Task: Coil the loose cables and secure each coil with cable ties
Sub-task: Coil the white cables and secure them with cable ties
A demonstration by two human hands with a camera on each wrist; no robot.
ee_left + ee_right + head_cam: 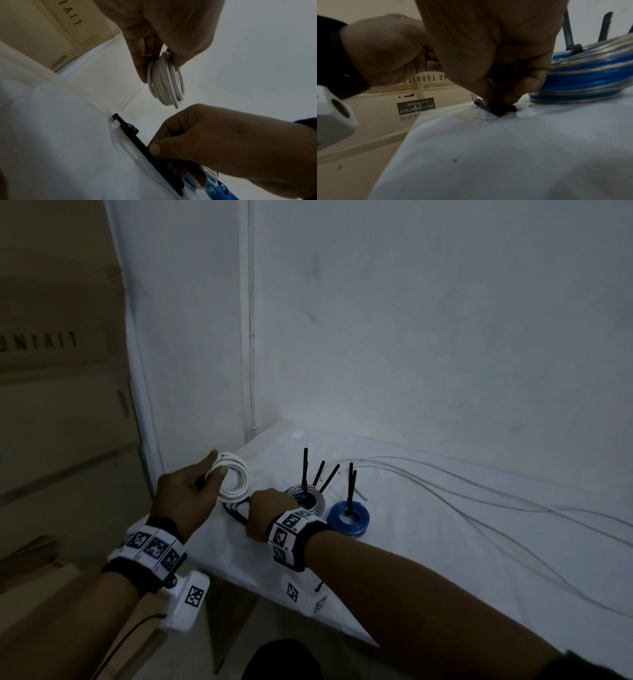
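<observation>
My left hand point(191, 491) holds a small white cable coil point(234, 479) up above the table's left corner, fingers and thumb pinching one side of the white cable coil point(165, 81). My right hand point(270, 508) is down on the white cloth, its fingertips point(496, 97) pinching black cable ties point(496, 108) from a small bundle of black cable ties point(145, 148) lying there. Just right of that hand lie two tied coils: a blue-and-silver coil point(313, 499) and a blue coil point(347, 518), each with black tie tails standing up.
Loose white cables point(479, 505) trail across the white-covered table point(445, 594) toward the right edge. A white wall stands behind. Cardboard boxes point(51, 405) are stacked to the left, beyond the table's left edge.
</observation>
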